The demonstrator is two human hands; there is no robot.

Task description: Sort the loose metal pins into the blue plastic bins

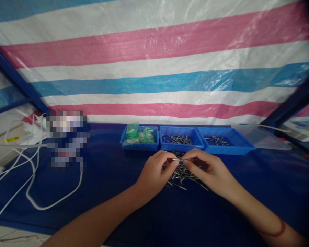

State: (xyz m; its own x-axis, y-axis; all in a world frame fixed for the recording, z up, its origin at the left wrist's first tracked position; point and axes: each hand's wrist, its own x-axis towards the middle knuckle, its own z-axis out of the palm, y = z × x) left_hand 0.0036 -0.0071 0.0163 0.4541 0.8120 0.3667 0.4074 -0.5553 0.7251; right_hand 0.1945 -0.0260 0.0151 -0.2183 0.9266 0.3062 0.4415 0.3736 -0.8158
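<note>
Both hands meet over a loose pile of thin metal pins on the dark blue table. Between the thumb and fingers of my left hand is one end of a small metal pin. My right hand pinches the other end of that pin, its fingertips close to the left ones. Behind the pile stand three blue trays. The middle tray and the right tray hold metal pins; the left tray holds green plastic packets.
White cables loop over the left side of the table, beside a blurred patch. A clear plastic lid lies right of the trays. Behind hangs a striped plastic sheet between blue frame posts.
</note>
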